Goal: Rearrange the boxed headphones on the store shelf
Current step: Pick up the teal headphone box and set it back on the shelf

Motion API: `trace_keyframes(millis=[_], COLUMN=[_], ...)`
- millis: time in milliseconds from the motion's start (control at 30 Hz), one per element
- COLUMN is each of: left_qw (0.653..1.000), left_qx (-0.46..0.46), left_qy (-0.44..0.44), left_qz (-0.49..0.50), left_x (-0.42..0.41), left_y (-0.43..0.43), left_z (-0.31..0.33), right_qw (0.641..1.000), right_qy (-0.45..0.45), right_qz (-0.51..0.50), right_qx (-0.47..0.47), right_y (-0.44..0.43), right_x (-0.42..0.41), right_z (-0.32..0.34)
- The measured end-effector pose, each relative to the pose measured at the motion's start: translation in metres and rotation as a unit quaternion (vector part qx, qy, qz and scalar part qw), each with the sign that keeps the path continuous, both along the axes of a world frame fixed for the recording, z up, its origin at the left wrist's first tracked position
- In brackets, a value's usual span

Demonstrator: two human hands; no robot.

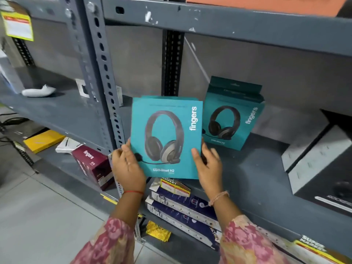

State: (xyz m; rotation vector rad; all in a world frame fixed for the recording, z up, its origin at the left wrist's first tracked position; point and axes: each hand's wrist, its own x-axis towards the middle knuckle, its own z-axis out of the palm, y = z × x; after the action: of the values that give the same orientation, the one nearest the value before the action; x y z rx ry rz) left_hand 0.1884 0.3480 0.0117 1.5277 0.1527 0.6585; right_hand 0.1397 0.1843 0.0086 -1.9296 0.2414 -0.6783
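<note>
A teal headphone box (165, 137) with a headset picture is held upright in front of the grey shelf (253, 174). My left hand (126, 162) grips its lower left edge and my right hand (208, 166) grips its lower right edge. A second teal headphone box (233, 115) stands on the shelf behind and to the right, leaning back against the rear wall. Part of its left side is hidden by the held box.
Grey and black boxes (320, 161) stand at the shelf's right end. A slotted steel upright (103, 77) runs just left of the held box. Below lie a maroon box (93, 165), dark blue boxes (182, 208) and a yellow packet (158, 230). A white object (38, 91) lies on the left shelf.
</note>
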Motion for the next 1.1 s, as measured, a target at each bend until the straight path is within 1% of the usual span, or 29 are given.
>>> trace_keyframes(millis=[133,267,367,500,567,633,700,733,767,800,867,900,967,1033,1100], left_qw=[0.998,0.99,0.97,0.937,0.923,0.916,0.904,0.889,0.865,0.836,0.77,0.742,0.699,0.681,0.684], left_qx=[0.033,0.04,0.047,0.096,0.113,0.127,0.146,0.17,0.196,0.207,0.198,0.201,0.229,0.234,0.224], left_qy=[-0.02,-0.01,0.005,0.023,0.029,0.039,0.08,0.106,0.122,0.137,0.163,0.167,0.159,0.16,0.162], left_qz=[-0.039,-0.133,-0.237,-0.334,-0.366,-0.379,-0.395,-0.412,-0.444,-0.49,-0.584,-0.618,-0.659,-0.675,-0.676], left_x=[-0.006,-0.004,0.008,0.03,0.038,0.048,0.066,0.078,0.089,0.1,0.119,0.127,0.137,0.138,0.137], left_y=[-0.011,-0.029,-0.059,-0.1,-0.116,-0.126,-0.128,-0.126,-0.124,-0.123,-0.126,-0.13,-0.138,-0.144,-0.147], left_z=[0.006,0.0,-0.009,-0.023,-0.029,-0.033,-0.038,-0.039,-0.039,-0.037,-0.033,-0.031,-0.026,-0.025,-0.024], right_qw=[0.999,0.995,0.988,0.978,0.974,0.974,0.981,0.986,0.99,0.99,0.988,0.985,0.974,0.962,0.959], right_qy=[-0.036,-0.054,-0.056,-0.052,-0.043,-0.033,-0.014,0.009,0.036,0.069,0.125,0.145,0.176,0.211,0.222], right_qz=[-0.031,-0.083,-0.143,-0.186,-0.205,-0.212,-0.183,-0.156,-0.123,-0.093,-0.028,0.007,0.067,0.108,0.107], right_qx=[0.009,0.009,0.033,0.073,0.087,0.077,0.055,0.054,0.063,0.078,0.089,0.094,0.123,0.134,0.138], right_y=[-0.009,-0.031,-0.058,-0.094,-0.106,-0.116,-0.127,-0.136,-0.146,-0.158,-0.18,-0.19,-0.2,-0.202,-0.2], right_x=[-0.016,-0.028,-0.033,-0.032,-0.026,-0.021,-0.017,-0.016,-0.014,-0.011,-0.002,0.003,0.012,0.016,0.017], right_z=[0.004,0.001,-0.005,-0.018,-0.024,-0.028,-0.033,-0.035,-0.037,-0.038,-0.035,-0.033,-0.026,-0.022,-0.023])
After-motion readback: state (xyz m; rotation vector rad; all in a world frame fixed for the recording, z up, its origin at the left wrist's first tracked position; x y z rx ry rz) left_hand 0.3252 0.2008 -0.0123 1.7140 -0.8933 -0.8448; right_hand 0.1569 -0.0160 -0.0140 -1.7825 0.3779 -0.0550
